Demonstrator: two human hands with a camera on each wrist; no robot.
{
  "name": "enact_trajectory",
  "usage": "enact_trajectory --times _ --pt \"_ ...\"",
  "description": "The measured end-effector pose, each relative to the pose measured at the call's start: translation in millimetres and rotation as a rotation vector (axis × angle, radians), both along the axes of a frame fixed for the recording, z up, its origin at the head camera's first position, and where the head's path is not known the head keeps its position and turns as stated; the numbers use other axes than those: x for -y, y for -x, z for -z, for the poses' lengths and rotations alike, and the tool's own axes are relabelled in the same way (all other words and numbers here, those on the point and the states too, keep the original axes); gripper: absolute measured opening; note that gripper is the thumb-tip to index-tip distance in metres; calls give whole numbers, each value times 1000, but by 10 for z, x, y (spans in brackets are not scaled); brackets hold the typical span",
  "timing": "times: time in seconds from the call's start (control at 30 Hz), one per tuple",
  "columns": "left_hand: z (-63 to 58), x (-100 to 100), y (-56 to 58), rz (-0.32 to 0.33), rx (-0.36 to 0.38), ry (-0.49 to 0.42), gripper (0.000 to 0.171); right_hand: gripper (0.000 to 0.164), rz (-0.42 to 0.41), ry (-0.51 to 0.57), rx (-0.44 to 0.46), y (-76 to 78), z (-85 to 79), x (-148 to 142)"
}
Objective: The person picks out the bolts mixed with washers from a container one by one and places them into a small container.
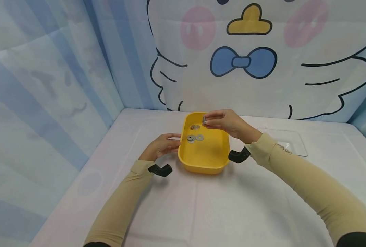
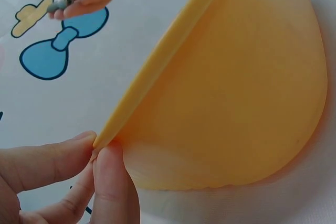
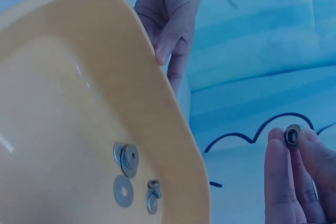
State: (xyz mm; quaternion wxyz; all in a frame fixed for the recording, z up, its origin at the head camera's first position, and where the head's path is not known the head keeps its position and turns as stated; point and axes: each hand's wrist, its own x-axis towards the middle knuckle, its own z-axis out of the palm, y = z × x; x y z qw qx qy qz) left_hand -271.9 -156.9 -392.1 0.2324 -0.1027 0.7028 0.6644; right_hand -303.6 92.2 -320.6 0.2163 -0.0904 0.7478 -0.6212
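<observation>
My left hand [image 1: 161, 146] pinches the left rim of a yellow tray [image 1: 210, 156] between thumb and fingers, as the left wrist view shows up close. Above the tray's far right part, my right hand [image 1: 229, 124] holds a short grey socket-head bolt [image 3: 292, 136] by thumb and fingertips. The hex recess in its head faces the right wrist camera. Inside the tray lie several flat washers [image 3: 123, 191], some of them stacked [image 3: 129, 160]. Close to them is a small bolt [image 3: 154, 184] beside another washer [image 3: 151, 203].
A shallow clear plastic tray [image 1: 298, 144] lies on the white-covered table [image 1: 232, 206] to the right, partly behind my right forearm. A printed cloth backdrop [image 1: 183, 85] rises right behind the table's far edge, and a blue-striped cloth [image 1: 47, 103] hangs at left.
</observation>
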Motion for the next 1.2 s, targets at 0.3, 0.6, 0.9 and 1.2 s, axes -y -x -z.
enact_trajectory --times 0.3,0.6,0.9,1.2 --pt "5 -4 -1 3 -7 -1 48 40 -5 -21 -31 -149 -86 -222" --pt "8 -1 0 0 1 -3 49 41 -36 -61 -82 -285 -155 -417" --pt "19 -6 7 -16 3 -6 49 47 -24 -129 -93 -371 -178 -643" --pt "22 -8 8 -26 8 -7 49 38 8 -92 -97 -434 -142 -917"
